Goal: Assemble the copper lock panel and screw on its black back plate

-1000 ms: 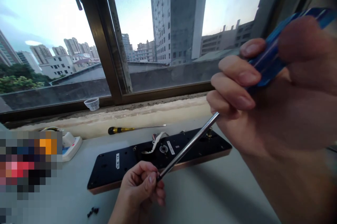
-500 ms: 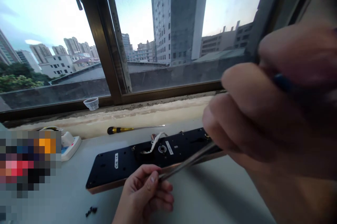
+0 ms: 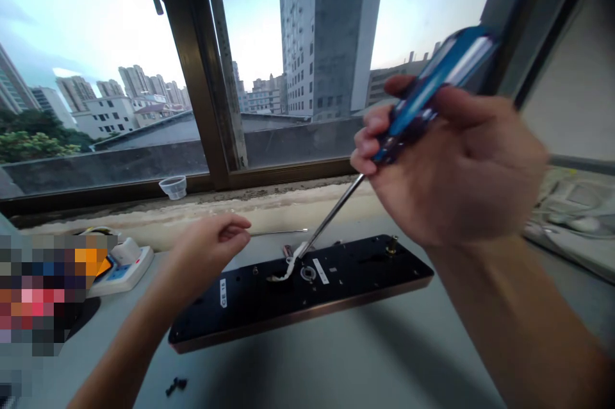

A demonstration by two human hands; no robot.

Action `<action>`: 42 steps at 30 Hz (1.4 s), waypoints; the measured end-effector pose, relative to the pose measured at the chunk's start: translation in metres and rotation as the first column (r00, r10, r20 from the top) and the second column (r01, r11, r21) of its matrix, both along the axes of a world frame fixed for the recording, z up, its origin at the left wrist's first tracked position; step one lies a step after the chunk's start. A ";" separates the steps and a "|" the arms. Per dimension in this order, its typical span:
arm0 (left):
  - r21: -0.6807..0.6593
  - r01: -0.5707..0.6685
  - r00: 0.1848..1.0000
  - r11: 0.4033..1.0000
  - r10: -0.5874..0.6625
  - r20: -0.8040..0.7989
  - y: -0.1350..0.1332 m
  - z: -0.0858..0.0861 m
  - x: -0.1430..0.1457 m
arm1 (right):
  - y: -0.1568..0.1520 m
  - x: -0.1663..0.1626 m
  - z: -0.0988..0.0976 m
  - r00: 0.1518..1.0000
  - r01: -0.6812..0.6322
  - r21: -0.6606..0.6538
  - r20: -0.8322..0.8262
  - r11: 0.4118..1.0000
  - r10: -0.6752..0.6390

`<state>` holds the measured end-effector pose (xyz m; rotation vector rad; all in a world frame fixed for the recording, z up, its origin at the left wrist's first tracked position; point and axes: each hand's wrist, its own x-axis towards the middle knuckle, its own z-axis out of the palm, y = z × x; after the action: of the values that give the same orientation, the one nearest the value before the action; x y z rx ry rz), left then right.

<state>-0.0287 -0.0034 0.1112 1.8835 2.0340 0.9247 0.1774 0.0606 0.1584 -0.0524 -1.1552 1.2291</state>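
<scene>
Centre frame: a slip could snag the white cable (image 3: 291, 266)!
Right hand (image 3: 461, 172) clamps screwdriver (image 3: 417, 100); left hand (image 3: 209, 249) curled, contents unclear.

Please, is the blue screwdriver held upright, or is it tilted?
Tilted. The screwdriver is in the right hand, its handle up at the right and its shaft slanting down left toward the white cable.

Blue-handled screwdriver (image 3: 418, 100) slants from upper right down to just below frame centre. Black panel (image 3: 283, 301), copper-coloured along its edge, lies labelled-face up across lower centre.
</scene>
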 end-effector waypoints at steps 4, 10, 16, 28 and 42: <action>-0.326 0.244 0.963 0.913 -0.268 -0.031 0.047 -0.004 -0.007 | 0.008 -0.021 -0.002 0.997 0.023 0.031 0.079 0.999 -0.025; -0.603 0.468 0.867 0.646 -0.467 0.173 0.077 -0.025 -0.010 | 0.028 -0.025 -0.009 0.991 0.042 0.093 0.122 0.995 -0.053; -0.618 0.581 0.808 0.530 -0.467 0.360 0.085 -0.038 -0.014 | 0.035 -0.036 -0.016 0.994 0.079 -0.004 0.080 0.997 -0.078; -0.598 0.553 0.832 0.580 -0.361 0.420 0.085 -0.044 -0.009 | 0.041 -0.045 -0.026 0.983 0.089 -0.023 0.163 0.996 -0.085; -0.617 0.524 0.852 0.587 -0.367 0.374 0.084 -0.040 -0.007 | 0.022 -0.050 -0.030 0.957 -0.184 0.143 0.253 0.972 0.144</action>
<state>-0.0353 0.0807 0.0712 1.6194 1.3562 0.1345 0.1271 0.0830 0.1286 0.0206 -1.4961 1.2938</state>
